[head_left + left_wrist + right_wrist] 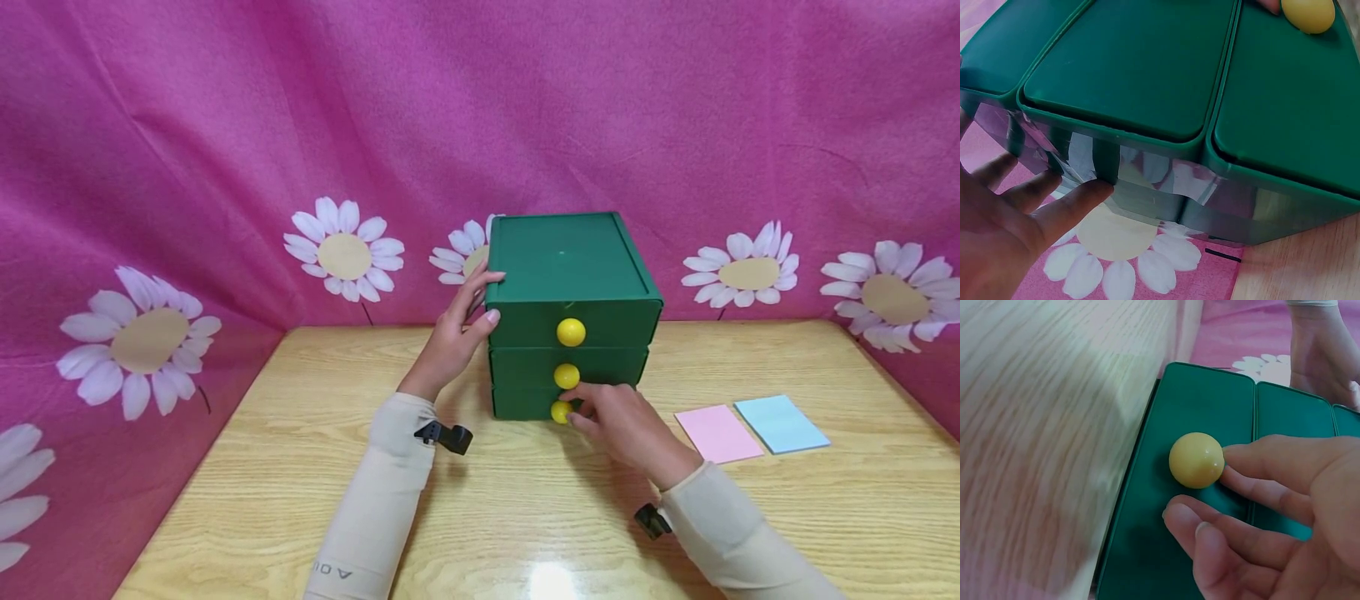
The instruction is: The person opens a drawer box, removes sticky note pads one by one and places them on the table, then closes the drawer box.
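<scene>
A green three-drawer box [570,258] has a round yellow knob on each drawer front, all three drawers closed. My left hand [452,346] lies against its left side, one fingertip over the top edge and the thumb at the front corner. In the left wrist view, spread fingers [1079,203] touch the side wall, which has cut-out openings. At the bottom drawer, my right hand [626,421] reaches to the lowest yellow knob [1196,460]. One fingertip touches the knob from the upper-drawer side; other fingers [1182,519] are loosely bent beside it, slightly apart from it.
To the right of the box, a pink pad of paper [718,433] and a light blue pad [782,424] lie on the wooden table [300,483]. Behind it hangs a magenta cloth [480,100] with white flowers, also on both sides.
</scene>
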`<state>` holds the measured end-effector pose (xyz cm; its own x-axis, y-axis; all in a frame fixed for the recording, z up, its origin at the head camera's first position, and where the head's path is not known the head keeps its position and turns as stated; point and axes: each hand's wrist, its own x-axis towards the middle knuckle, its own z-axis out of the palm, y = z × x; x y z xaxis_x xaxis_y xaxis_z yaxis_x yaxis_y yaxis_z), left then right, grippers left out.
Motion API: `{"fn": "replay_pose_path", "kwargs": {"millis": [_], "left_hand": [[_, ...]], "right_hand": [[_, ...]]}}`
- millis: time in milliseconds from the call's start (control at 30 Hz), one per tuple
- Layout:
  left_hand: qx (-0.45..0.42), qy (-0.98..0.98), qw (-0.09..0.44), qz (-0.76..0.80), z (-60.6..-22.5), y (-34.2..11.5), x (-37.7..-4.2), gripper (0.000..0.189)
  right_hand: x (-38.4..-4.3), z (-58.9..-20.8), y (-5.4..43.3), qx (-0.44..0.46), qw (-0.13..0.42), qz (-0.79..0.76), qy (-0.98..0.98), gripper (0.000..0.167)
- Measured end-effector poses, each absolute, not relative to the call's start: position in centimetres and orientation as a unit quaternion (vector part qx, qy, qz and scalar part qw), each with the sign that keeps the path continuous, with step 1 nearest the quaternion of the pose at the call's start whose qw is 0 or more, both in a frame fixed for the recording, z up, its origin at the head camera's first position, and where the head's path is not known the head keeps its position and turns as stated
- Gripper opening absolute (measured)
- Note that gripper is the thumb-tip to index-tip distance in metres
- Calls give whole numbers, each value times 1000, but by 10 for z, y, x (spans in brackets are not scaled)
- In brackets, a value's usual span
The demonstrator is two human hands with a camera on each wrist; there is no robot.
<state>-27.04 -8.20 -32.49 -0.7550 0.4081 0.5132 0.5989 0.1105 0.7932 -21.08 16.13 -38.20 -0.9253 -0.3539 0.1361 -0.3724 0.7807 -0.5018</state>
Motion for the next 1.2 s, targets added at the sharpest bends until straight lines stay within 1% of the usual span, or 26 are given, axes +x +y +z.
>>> {"fn": "replay_pose_path", "kwargs": {"millis": [300, 667, 1000, 1200], "left_hand": [[-346, -738, 88, -573, -320, -81, -266, 47], [-346, -737, 86, -575, -322, -81, -267, 47], [-347, -734, 89, -577, -322, -81, -267, 47], [-345, -734, 84, -578, -322, -82, -267, 47]], "right_hand": [[-211, -387, 159, 211, 37, 257, -942, 25], [-211, -389, 156, 216, 39, 239, -946, 25], [-211, -392, 153, 226, 58, 232, -944, 25], [-210, -392, 153, 221, 51, 239, -944, 24]]}}
